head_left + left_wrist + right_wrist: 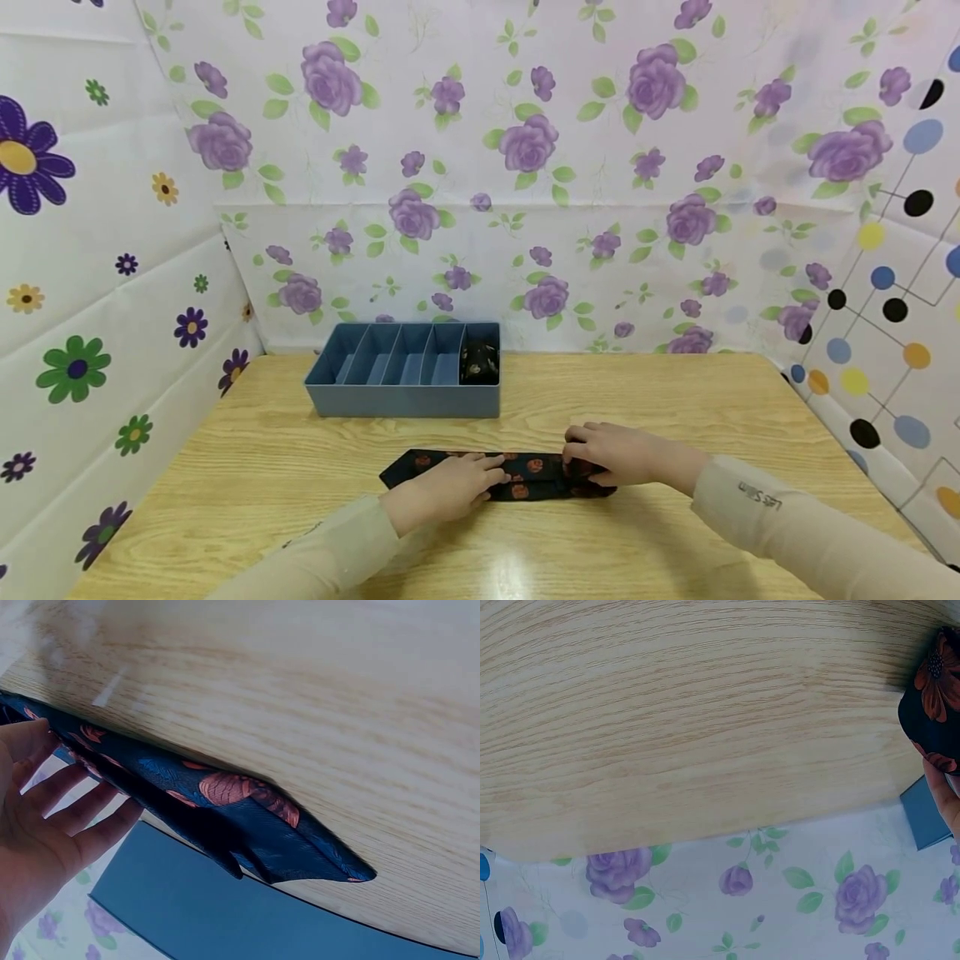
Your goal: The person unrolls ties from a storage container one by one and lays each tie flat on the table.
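Observation:
A dark necktie (pixel 534 478) with orange flowers lies folded in layers across the table, its pointed end (pixel 322 859) to the left. My left hand (pixel 448 492) rests on the middle of it. In the left wrist view the left hand's fingers (pixel 86 806) are extended along the tie's edge, touching it. At the tie's right end, my right hand (pixel 617 452) grips the folded part with bent fingers. The right wrist view catches only the rounded fold of the tie (pixel 934 705) and a bit of the right hand (pixel 949 796) against it.
Behind the tie stands a blue-grey box (pixel 405 402) divided into several compartments. Its rightmost compartment holds a rolled dark patterned cloth (pixel 480 362). The wooden table (pixel 675 392) meets flower-printed sheets (pixel 465 167) at the back and sides.

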`<state>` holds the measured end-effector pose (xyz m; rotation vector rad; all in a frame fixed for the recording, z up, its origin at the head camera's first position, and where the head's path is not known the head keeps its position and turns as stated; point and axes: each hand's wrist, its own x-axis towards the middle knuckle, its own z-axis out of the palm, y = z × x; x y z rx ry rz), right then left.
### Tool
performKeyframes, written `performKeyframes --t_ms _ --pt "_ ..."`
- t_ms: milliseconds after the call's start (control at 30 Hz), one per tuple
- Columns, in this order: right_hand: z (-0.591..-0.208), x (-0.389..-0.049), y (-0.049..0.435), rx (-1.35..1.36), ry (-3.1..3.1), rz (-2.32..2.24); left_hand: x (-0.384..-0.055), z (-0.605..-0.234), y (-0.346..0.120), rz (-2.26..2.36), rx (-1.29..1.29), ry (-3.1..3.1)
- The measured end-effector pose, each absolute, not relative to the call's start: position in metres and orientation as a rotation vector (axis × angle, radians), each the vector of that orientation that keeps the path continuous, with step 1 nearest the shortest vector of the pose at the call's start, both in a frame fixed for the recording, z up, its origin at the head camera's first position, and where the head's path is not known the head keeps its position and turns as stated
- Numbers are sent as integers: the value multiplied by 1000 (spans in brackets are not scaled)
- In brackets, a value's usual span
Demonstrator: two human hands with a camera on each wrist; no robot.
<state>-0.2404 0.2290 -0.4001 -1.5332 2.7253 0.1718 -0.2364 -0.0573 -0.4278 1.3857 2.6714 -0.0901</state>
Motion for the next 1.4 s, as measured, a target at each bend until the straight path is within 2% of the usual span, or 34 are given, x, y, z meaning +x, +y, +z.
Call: performKeyframes --t_ms 700,1100,1400 --pt "-400 -239 242 -1397 2731 122 -240 -429 -56 -88 1383 2697" --pt "-400 -242 249 -1280 2699 -54 -240 -429 -55 -82 1366 2689" --pt "-397 -240 252 -1308 2727 86 -241 -430 -54 -91 1363 2680"
